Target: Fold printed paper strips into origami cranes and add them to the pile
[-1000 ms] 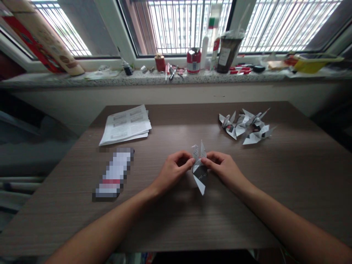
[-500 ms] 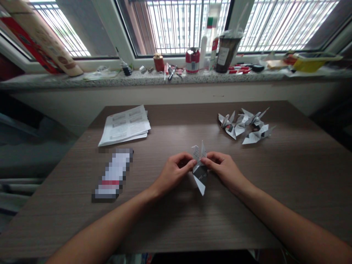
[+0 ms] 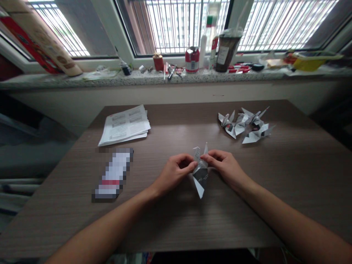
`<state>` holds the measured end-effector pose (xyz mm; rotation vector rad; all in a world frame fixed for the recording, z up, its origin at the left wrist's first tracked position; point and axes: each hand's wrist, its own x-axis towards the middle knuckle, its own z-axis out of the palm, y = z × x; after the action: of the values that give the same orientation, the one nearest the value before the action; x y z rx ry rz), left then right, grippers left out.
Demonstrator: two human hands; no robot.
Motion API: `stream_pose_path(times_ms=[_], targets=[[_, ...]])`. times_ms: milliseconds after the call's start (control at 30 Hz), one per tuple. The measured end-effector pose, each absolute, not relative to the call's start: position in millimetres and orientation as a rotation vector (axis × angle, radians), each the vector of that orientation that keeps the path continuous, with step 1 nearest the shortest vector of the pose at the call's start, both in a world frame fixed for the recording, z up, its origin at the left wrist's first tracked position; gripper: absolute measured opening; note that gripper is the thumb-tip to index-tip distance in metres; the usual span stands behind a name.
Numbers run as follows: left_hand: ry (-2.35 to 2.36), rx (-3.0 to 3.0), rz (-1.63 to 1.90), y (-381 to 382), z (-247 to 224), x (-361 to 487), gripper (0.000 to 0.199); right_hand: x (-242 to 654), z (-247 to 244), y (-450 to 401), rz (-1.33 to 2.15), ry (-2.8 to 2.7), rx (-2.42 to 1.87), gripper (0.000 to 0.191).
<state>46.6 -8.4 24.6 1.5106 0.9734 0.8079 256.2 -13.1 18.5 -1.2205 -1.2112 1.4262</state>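
Observation:
A folded paper crane (image 3: 200,175), white with a dark grey patch, is held over the middle of the brown table (image 3: 170,227). My left hand (image 3: 178,170) pinches its left side between thumb and forefinger. On the right, my right hand (image 3: 221,163) grips the crane near the base of its upright right point. The crane's two narrow points stick up between my hands, the left one with a bent tip. One wing hangs down towards me.
Several folded paper cranes (image 3: 254,126) lie at the back right. A stack of printed paper (image 3: 125,124) sits at the back left, with a blurred phone (image 3: 114,174) in front. Behind, the windowsill (image 3: 154,79) bears a red can (image 3: 192,59), a cup (image 3: 226,51) and small tools.
The crane's right point has shifted slightly right and its hanging wing has swung a little down and left. My right hand has moved up slightly; my left hand has hardly moved.

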Motion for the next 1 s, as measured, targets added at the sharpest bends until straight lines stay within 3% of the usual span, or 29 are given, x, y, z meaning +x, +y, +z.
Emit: stream_pose_path(times_ms=[667,1000], targets=[[0.973,1.585,0.752,-10.2,26.3,48.2,0.023,263.9,16.8,-7.7,1.349,-1.272,-1.243,0.033],[1.113,1.514,0.921,-4.1,21.2,41.9,0.026,264.3,10.7,-8.3,1.362,-1.329,-1.256,0.038]])
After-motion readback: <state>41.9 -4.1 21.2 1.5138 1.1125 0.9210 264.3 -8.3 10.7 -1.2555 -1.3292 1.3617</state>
